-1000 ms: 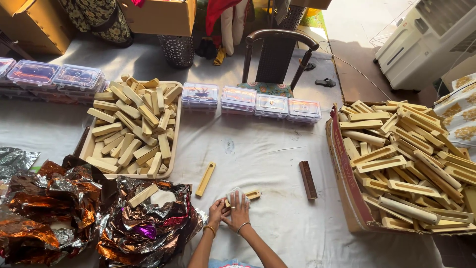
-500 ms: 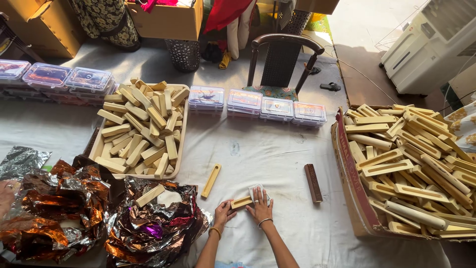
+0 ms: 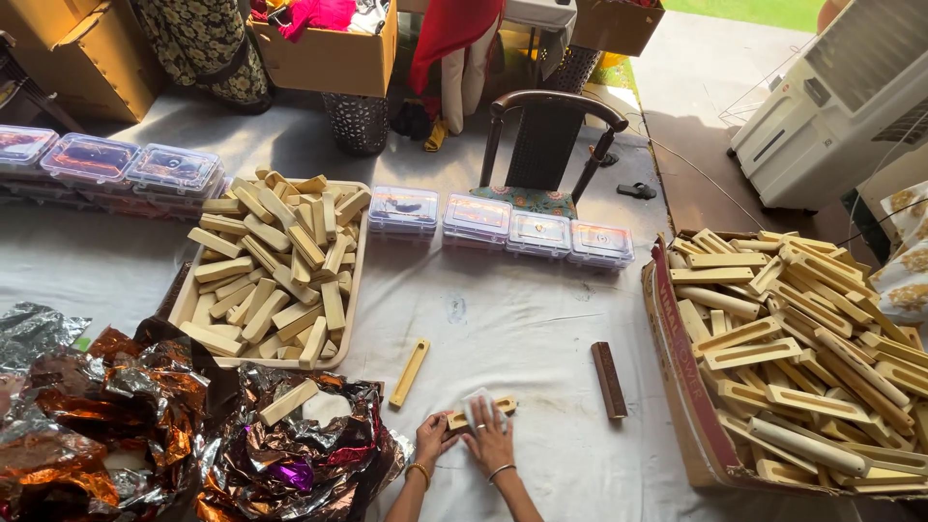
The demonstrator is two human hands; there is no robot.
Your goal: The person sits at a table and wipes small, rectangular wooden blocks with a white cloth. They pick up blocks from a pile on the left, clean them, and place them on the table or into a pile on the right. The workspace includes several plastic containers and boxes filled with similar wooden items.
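4 clear plastic boxes (image 3: 501,224) mid-cloth; cardboard box (image 3: 681,387) right; foil wrappers (image 3: 145,425) left.

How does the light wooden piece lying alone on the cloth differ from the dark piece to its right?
The light wooden piece is pale yellow; the dark piece is brown. The light one tilts its top to the right, the dark one to the left. Both are long, narrow bars lying flat, untouched by the hands.

A tray (image 3: 353,290) of pale wooden blocks, clear lidded boxes (image 3: 503,220), crumpled foil (image 3: 106,416), a dark chair (image 3: 551,135).
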